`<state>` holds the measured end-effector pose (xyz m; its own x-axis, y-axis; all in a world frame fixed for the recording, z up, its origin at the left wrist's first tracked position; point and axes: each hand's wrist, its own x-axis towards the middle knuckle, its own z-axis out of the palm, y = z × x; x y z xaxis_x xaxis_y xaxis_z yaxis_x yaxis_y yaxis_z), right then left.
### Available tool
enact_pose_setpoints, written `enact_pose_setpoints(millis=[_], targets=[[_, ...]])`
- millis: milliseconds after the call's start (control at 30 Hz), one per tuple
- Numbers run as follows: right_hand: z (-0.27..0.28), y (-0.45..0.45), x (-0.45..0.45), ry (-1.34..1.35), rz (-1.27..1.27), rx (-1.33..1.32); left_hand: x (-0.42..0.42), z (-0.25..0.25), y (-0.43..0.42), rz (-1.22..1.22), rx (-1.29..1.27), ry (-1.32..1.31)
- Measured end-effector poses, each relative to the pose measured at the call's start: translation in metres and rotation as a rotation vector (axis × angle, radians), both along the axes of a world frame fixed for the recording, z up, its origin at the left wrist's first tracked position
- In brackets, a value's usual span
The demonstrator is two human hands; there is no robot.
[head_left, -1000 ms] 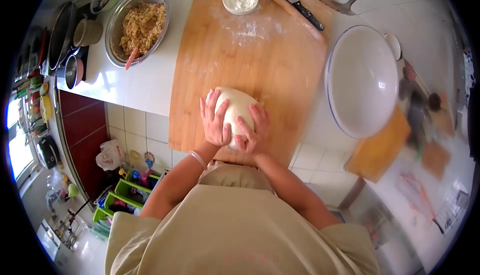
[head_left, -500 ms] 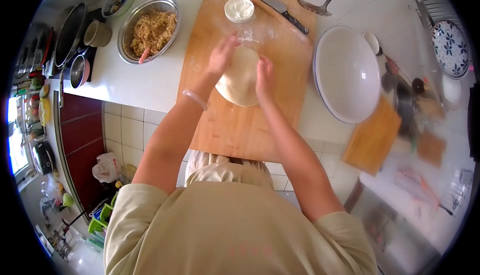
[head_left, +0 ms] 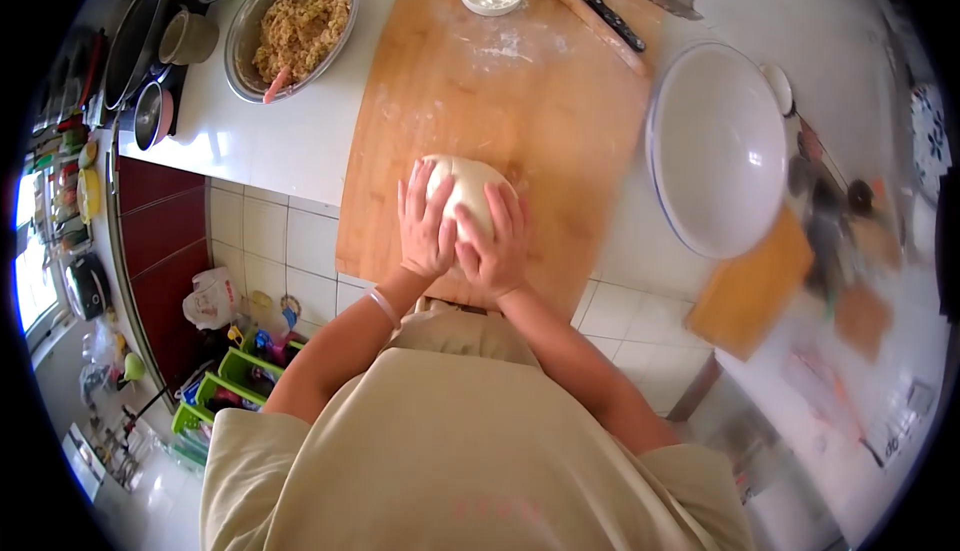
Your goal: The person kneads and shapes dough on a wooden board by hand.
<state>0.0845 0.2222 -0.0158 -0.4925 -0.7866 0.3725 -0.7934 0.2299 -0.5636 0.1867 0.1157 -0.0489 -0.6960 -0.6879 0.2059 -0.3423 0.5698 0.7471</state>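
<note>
Kitchen counter, white, with a large wooden board (head_left: 560, 131) on top, dusted with white powder toward the far end. Dough (head_left: 468, 179) near the board's near edge, directly in front of the body, in a smooth rounded mass with a shallow crease on top.

Grip: left hand (head_left: 428, 231) on the left side of the dough, right hand (head_left: 497, 246) on the right side. Fingers spread over the surface on both, pointing away from the body, thumbs close together at the near side. No pinch visible, just flat contact. Can't tell palm pressure or contact underneath.

Step in hand: looks like kneading or shaping by two-handed pressing, judging by the pose. For the next move: keep both hands even, push from the heels of the palms, control sliding toward the near edge. Needs light contact to avoid sticking or tearing at the crease.

Around it: small white bowl (head_left: 490, 12) of powder at the far end of the board, rolling pin (head_left: 577, 8) and knife (head_left: 617, 25) side by side at the far right, well apart from the dough. Metal bowl (head_left: 233, 61) of chunky mix on the counter to the left, big white bowl (head_left: 720, 151) to the right.
</note>
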Motion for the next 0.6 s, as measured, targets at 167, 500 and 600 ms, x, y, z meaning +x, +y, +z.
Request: enact_pose_setpoints(millis=[167,500,600], targets=[[-0.021,-0.015,-0.022,0.002,-0.028,-0.063,-0.027,-0.007,-0.025,-0.031,-0.062,0.035],[-0.016,-0.098,-0.097,-0.324,-0.286,-0.028,-0.124,0.020,-0.092,0.109,0.161,-0.244],[0.001,-0.093,-0.095,-0.533,-0.288,-0.063,-0.130,0.033,-0.115,0.129,0.594,-0.077]])
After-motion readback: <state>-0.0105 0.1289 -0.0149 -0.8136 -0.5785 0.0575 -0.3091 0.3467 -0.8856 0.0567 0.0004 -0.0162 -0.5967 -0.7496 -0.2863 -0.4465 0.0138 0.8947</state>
